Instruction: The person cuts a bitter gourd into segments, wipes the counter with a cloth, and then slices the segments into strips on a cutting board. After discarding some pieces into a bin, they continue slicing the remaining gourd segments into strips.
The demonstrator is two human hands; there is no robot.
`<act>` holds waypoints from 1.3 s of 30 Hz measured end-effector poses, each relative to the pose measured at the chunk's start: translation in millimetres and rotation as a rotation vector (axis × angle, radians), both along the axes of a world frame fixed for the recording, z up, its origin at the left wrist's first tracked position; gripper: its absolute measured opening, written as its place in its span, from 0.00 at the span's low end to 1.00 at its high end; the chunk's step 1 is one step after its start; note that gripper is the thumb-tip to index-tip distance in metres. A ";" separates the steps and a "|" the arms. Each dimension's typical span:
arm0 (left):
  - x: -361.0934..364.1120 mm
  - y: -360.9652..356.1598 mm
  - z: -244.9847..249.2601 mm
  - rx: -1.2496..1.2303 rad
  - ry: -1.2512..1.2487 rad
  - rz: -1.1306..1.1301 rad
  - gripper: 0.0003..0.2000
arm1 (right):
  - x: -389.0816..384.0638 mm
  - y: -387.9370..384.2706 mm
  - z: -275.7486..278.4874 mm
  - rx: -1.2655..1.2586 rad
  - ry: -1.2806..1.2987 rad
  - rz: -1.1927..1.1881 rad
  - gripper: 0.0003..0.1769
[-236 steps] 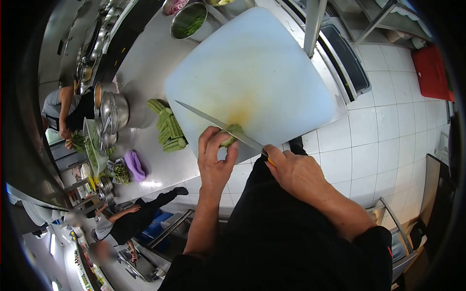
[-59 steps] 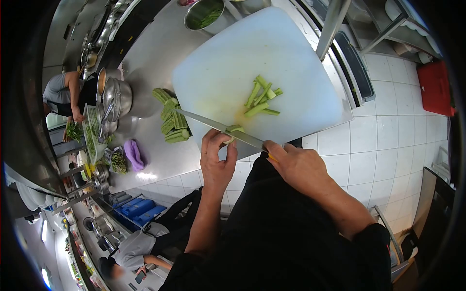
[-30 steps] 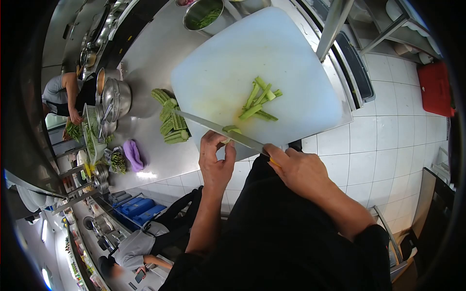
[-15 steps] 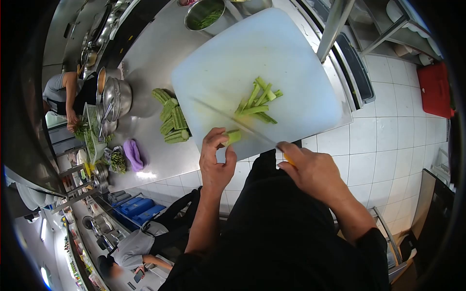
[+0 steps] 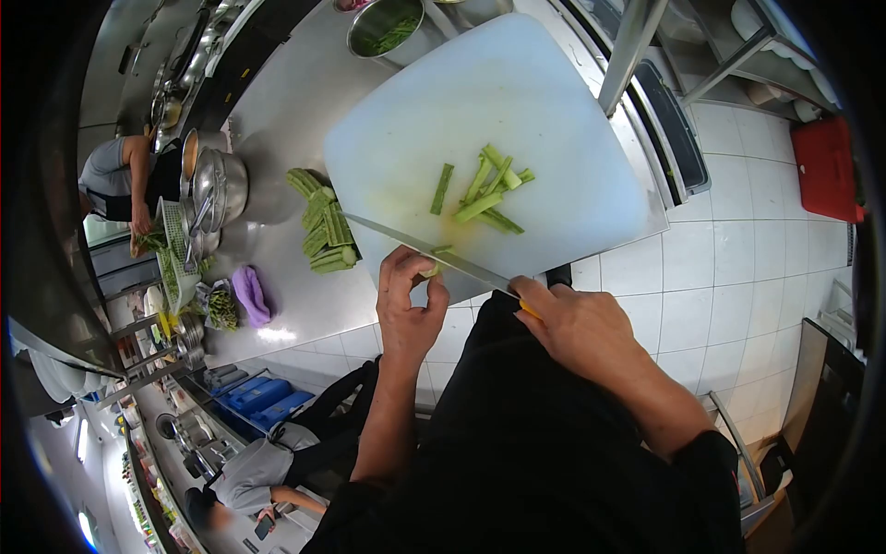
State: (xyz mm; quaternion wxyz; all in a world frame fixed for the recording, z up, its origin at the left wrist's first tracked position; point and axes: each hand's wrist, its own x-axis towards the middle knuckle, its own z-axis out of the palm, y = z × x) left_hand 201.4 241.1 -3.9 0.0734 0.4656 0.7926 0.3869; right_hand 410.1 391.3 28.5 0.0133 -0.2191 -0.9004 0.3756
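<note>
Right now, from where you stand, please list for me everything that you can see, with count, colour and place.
White cutting board: one, on counter
Steel counter: one, silver, under board
Long knife: one, steel blade, yellow handle, across board's near left part
Cut vegetable sticks: several, green, on board
Small vegetable piece: one, green, at blade
Ridged vegetable pieces: pile, green, left of board
Purple cloth: one, counter's left
Round steel pot: one, silver, greens inside, beyond board
Red box: one, far right
Blue containers: several, lower left
Co-workers: two, grey shirts, left
Left hand: one, bare, grip on small piece
Right hand: one, bare, grip on knife handle
</note>
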 end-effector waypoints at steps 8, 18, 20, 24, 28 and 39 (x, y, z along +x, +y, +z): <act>-7.5 -17.8 -18.5 0.167 -0.361 -0.042 0.18 | 20.5 31.9 9.3 -0.302 -0.354 -0.022 0.19; -20.0 -28.1 -10.8 0.228 -0.357 -0.004 0.19 | 7.3 12.3 3.7 -0.298 -0.061 -0.131 0.22; -34.9 -22.0 -8.3 0.256 -0.315 0.043 0.19 | 4.7 13.9 3.2 -0.295 -0.123 -0.100 0.23; -94.1 2.8 -12.6 0.392 -0.430 0.302 0.18 | 2.6 11.8 -4.0 -0.323 -0.255 -0.020 0.24; -124.4 23.0 -22.9 0.166 -0.101 0.372 0.17 | 1.3 14.1 -3.7 -0.317 -0.240 -0.156 0.24; -190.2 -45.3 7.0 -0.396 0.281 0.317 0.26 | 13.7 18.1 16.2 -0.238 -0.178 -0.196 0.23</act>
